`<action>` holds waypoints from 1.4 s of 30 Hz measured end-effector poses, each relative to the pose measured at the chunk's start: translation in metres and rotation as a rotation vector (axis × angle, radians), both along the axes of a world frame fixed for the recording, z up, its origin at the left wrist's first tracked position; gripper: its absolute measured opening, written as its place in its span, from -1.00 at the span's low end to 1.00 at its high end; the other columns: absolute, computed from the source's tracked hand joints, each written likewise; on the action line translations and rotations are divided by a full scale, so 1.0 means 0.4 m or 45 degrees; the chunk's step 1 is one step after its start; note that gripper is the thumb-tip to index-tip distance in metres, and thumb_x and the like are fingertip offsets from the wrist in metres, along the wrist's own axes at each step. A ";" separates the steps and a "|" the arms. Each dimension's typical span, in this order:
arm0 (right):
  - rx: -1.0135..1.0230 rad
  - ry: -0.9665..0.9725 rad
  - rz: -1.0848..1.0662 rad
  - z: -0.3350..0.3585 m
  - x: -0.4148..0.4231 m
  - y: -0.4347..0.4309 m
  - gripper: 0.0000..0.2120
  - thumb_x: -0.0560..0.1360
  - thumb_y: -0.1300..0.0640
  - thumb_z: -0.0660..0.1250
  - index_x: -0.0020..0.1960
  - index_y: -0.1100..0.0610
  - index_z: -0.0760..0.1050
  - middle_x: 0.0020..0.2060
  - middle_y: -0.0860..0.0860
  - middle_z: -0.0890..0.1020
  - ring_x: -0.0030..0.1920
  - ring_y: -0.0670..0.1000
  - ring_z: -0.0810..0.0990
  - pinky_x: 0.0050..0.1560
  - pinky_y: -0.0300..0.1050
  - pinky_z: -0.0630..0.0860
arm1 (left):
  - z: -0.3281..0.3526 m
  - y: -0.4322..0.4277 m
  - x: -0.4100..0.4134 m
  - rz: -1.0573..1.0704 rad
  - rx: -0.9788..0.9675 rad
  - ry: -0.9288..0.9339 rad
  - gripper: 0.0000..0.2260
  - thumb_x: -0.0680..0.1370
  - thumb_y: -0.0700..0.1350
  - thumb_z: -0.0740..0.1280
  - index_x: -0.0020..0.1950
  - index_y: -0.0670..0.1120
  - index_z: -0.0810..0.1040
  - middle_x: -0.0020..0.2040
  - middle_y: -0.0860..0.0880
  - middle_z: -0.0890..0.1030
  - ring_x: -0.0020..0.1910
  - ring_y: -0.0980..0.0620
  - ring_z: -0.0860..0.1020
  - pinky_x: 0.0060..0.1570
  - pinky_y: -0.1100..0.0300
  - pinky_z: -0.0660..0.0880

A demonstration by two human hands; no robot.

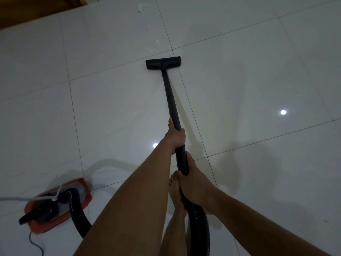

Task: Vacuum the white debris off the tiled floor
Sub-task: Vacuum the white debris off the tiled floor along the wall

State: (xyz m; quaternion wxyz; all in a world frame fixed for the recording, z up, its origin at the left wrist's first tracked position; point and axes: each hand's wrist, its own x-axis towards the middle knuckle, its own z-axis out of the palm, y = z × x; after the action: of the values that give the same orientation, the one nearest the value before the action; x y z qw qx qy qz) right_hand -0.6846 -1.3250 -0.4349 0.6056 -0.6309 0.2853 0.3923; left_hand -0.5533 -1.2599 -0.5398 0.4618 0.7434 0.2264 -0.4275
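The left hand (175, 135) and right hand (193, 182) both grip the black wand (170, 93). Push the floor head (163, 62) slowly, flat, toward the white bits (156, 41) at top middle.

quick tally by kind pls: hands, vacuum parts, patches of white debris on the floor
hands: 2 (left hand, right hand)
wand: 1
hose: 1
vacuum body: 1
white debris patches: 4
total: 9
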 end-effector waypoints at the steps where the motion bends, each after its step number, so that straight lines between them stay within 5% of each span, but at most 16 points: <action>1: 0.004 0.002 -0.006 0.010 -0.001 0.000 -0.35 0.69 0.12 0.19 0.60 -0.28 -0.05 -0.25 0.15 0.56 -0.54 -0.09 0.53 -0.50 -0.19 0.51 | 0.007 0.000 -0.001 0.001 0.004 0.007 -0.35 0.68 -0.07 0.12 0.58 0.21 -0.26 0.35 -0.14 0.42 -0.14 0.01 0.49 -0.10 0.08 0.49; 9: 0.087 0.073 -0.099 0.137 -0.051 0.000 -0.45 0.66 0.14 0.23 0.51 -0.27 0.13 -0.18 0.19 0.56 -0.44 -0.01 0.57 -0.43 -0.13 0.55 | 0.120 -0.007 -0.058 -0.019 -0.018 0.113 -0.34 0.65 -0.12 0.13 0.58 0.22 -0.21 0.39 -0.23 0.42 -0.06 -0.09 0.52 -0.14 0.03 0.55; 14: 0.066 0.093 -0.138 0.192 -0.131 0.012 -0.47 0.68 0.07 0.23 0.56 -0.20 0.12 -0.18 0.17 0.57 -0.44 -0.04 0.57 -0.45 -0.18 0.55 | 0.165 -0.010 -0.138 -0.062 -0.016 0.161 -0.35 0.64 -0.13 0.13 0.58 0.23 -0.18 0.35 -0.23 0.44 -0.20 -0.02 0.46 -0.29 0.10 0.49; 19: 0.015 0.064 -0.138 0.218 -0.223 0.026 -0.46 0.68 0.08 0.20 0.58 -0.18 0.10 0.05 0.19 0.67 -0.12 0.19 0.74 -0.26 -0.10 0.69 | 0.183 -0.013 -0.232 -0.119 -0.026 0.204 -0.32 0.64 -0.10 0.13 0.57 0.25 -0.25 0.41 -0.25 0.40 -0.01 -0.11 0.52 -0.04 0.00 0.54; 25: -0.075 0.023 -0.114 0.239 -0.299 0.032 -0.46 0.68 0.06 0.20 0.60 -0.10 0.09 0.05 0.08 0.67 -0.03 0.11 0.73 -0.17 -0.16 0.70 | 0.197 -0.019 -0.303 -0.144 -0.023 0.200 -0.33 0.66 -0.09 0.13 0.58 0.22 -0.26 0.39 -0.23 0.41 -0.17 -0.02 0.47 -0.21 0.10 0.49; 34: -0.010 0.037 -0.120 0.230 -0.296 -0.008 -0.43 0.66 0.12 0.23 0.58 -0.15 0.09 -0.11 0.07 0.57 -0.30 -0.01 0.57 -0.16 -0.08 0.63 | 0.199 -0.052 -0.302 -0.133 -0.048 0.206 -0.32 0.66 -0.11 0.12 0.58 0.22 -0.27 0.36 -0.21 0.43 -0.20 0.00 0.48 -0.33 0.14 0.47; 42: 0.096 0.103 -0.204 0.195 -0.187 -0.028 -0.41 0.67 0.10 0.25 0.57 -0.24 0.06 -0.17 0.24 0.58 -0.43 0.02 0.56 -0.44 -0.14 0.56 | 0.166 -0.064 -0.192 -0.125 -0.038 0.194 -0.32 0.65 -0.12 0.13 0.58 0.24 -0.25 0.27 -0.23 0.49 -0.23 -0.01 0.46 -0.34 0.10 0.47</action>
State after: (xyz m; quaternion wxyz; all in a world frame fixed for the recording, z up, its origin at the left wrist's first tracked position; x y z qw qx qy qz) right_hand -0.7593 -1.3363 -0.3569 0.6462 -0.5665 0.3441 0.3784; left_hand -0.6300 -1.2856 -0.4735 0.4328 0.7119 0.2177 -0.5084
